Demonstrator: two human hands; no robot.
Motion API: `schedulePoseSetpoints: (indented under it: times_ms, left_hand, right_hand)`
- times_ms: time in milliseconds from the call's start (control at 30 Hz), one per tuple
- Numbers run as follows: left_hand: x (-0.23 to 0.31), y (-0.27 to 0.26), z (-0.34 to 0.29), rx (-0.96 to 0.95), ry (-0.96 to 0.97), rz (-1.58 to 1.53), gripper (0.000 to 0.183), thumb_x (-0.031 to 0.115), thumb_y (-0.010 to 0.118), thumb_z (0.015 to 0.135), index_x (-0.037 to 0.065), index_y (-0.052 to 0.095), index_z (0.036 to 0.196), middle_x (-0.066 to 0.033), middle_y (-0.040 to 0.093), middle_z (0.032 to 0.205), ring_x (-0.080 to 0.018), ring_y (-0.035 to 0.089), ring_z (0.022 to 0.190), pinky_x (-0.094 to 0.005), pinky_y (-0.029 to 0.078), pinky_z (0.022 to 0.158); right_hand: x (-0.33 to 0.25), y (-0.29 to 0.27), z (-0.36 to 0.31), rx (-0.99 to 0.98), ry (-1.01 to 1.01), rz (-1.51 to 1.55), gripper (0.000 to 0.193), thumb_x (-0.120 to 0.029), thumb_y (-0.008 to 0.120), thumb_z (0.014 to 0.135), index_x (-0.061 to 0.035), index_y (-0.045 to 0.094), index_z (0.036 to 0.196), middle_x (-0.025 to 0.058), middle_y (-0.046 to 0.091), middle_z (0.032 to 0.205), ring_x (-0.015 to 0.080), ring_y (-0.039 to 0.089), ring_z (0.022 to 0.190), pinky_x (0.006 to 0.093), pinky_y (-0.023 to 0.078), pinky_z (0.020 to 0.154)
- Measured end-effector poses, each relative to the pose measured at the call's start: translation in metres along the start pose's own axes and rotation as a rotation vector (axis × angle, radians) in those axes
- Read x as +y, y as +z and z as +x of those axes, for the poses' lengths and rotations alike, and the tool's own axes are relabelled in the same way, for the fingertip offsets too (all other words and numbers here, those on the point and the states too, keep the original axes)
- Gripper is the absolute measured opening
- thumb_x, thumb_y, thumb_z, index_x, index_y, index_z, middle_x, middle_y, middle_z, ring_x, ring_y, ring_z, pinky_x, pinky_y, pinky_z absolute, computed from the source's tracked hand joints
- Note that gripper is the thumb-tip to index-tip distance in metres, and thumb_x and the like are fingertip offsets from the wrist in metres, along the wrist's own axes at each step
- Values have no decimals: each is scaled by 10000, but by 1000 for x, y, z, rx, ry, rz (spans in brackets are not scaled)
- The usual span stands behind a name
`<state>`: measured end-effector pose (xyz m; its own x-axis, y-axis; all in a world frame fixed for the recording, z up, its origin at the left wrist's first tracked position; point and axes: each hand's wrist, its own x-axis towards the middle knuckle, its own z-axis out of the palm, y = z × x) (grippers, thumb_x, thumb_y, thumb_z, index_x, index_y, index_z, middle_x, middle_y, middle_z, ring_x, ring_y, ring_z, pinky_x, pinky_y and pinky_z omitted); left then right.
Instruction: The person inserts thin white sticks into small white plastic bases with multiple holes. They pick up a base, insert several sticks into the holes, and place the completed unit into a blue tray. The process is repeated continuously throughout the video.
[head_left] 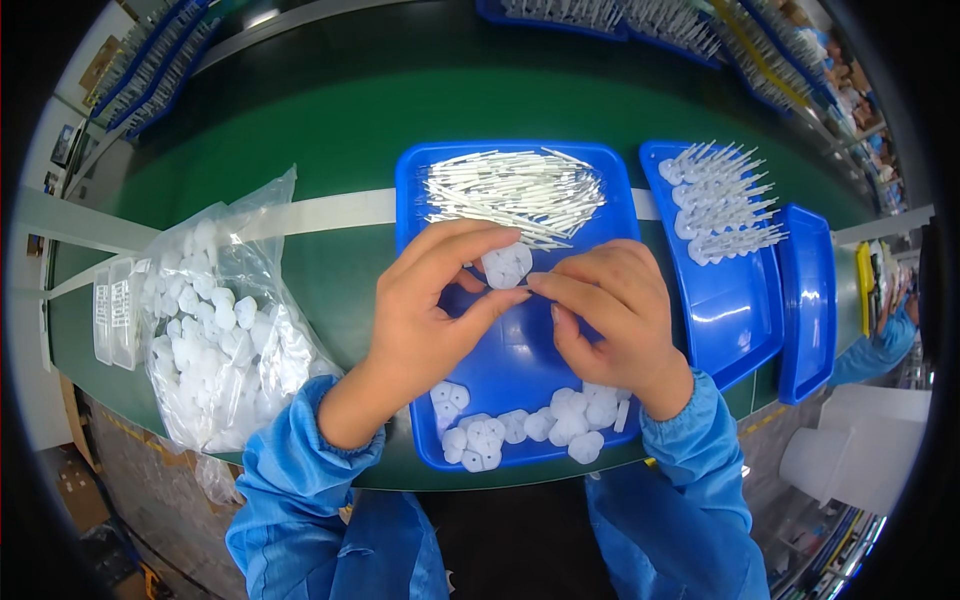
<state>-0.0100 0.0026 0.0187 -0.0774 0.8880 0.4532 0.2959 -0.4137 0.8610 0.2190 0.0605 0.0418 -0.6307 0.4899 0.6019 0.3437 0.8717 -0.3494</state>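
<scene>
**White disc (507,265) at mid-frame**

Our left hand (415,295) pinches it between thumb and forefinger; it shows no long axis. Our right hand (620,305), fingertips nearly together, lies just lower right; its hold we cannot tell.

Left forearm (295,475) and right forearm (705,465) angle inward, blue-sleeved, wrists bare! Left hand (425,295) grips, index finger arched high, thumb stretched below; right hand (622,312), fingers bent, index fingertip right at that left thumb's tip, its own thumb lower!
</scene>
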Motion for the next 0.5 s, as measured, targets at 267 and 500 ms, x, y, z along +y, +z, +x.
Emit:
schedulePoseSetpoints:
  times_ms: [267,500]
  left_hand:
    - [0,0,-1,-69,17,24,576,-18,931,833,85,778,1379,-114,756,1330,-205,754,1025,-297,638,793]
    - [-7,-6,1,-24,-35,-193,325,-9,810,981,46,825,1300,-104,746,1305,-167,738,1090,-272,638,822]
  right_hand:
    - [-2,3,4,33,39,-76,475,-27,812,799,-167,834,1253,27,765,1074,239,727,937,412,540,897]
    - [2,-9,-5,-20,55,-189,372,-72,821,832,-116,809,1201,41,765,1086,235,737,985,412,544,894]
